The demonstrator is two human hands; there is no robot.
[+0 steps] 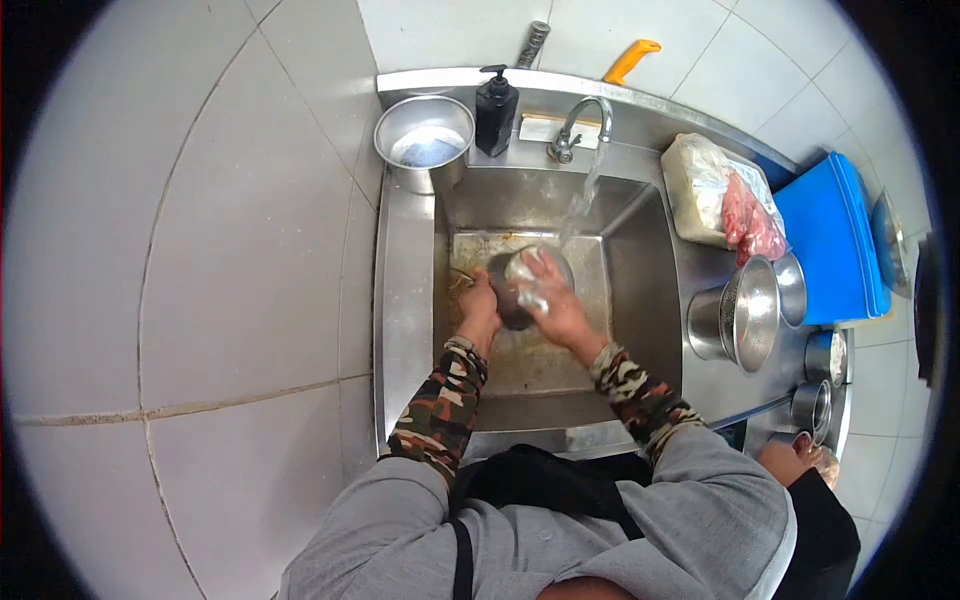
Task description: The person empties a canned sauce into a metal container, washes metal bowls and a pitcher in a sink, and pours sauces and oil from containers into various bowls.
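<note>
In the sink (640, 330), my left hand (480, 305) grips the side of a round metal pot (512, 312), which is tilted. My right hand (552, 305) is pressed against the pot, with white suds on its fingers. A pale, foamy pad (516, 268) shows under those fingers, though its kind is hard to make out. Much of the pot is hidden by both hands. Water runs from the curved tap (585, 110) into the sink just behind the pot.
A steel bowl (425, 165) and a black pump bottle (495, 118) stand at the back left. On the right are a tub (685, 205) with bagged meat (750, 215), a strainer (755, 315) and a blue bin (830, 240). Another person's arm (785, 460) shows at lower right.
</note>
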